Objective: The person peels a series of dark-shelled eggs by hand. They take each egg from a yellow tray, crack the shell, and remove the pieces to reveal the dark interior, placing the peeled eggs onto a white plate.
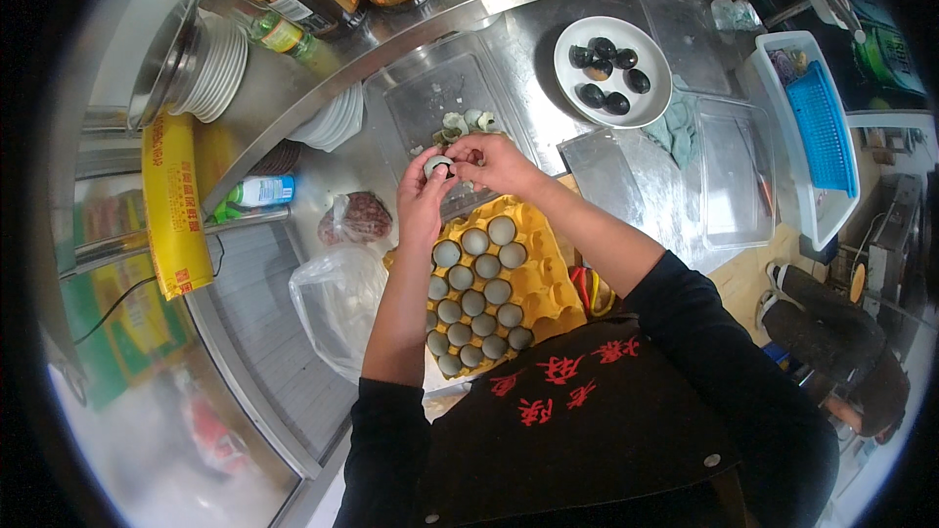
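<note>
My left hand (pixel 423 194) holds a partly peeled preserved egg (pixel 439 163), dark where its pale grey-green shell is off. The fingertips of my right hand (pixel 490 161) touch the egg's shell from the right. Both hands are over the near edge of a clear plastic tray (pixel 506 99), where broken eggshells (pixel 466 123) lie. Nearer my body, a yellow egg carton (pixel 546 264) holds many unpeeled grey-green eggs (pixel 473 302); its right-hand cups hold none. A white bowl (pixel 574 103) at the back right contains several peeled dark eggs (pixel 617 103).
Left of the carton are a clear plastic bag (pixel 330 301) and a bag of reddish-brown food (pixel 357 218). A steel shelf edge (pixel 484 9) curves overhead, bearing bottles and plates. Right are a green cloth (pixel 675 128), a clear container (pixel 736 176) and a white bin (pixel 807 198). Another person (pixel 829 330) is at lower right.
</note>
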Tool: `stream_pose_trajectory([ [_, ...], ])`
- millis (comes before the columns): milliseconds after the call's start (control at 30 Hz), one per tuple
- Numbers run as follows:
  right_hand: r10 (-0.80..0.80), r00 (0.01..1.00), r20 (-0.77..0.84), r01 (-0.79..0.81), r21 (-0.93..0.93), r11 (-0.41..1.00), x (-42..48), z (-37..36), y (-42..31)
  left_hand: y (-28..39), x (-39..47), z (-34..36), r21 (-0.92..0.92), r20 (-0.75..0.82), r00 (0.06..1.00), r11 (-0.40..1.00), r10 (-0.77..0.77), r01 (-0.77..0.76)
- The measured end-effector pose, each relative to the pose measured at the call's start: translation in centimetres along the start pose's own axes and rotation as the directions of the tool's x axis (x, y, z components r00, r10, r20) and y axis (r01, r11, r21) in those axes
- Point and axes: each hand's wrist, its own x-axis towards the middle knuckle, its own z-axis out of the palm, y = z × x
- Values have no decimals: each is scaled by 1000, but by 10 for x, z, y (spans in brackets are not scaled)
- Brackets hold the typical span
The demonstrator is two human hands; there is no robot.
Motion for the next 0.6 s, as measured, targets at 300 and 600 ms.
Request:
stream_pose_trajectory([
  [300, -298, 952, -69, 194, -616, 763, 8, 8, -1, -4, -1, -1, 146, -41, 998, 989, 37, -30],
  [600, -296, 953, -67, 154, -732, 664, 19, -21, 18, 20, -5, 2, -37, -67, 991, 993, -113, 111],
])
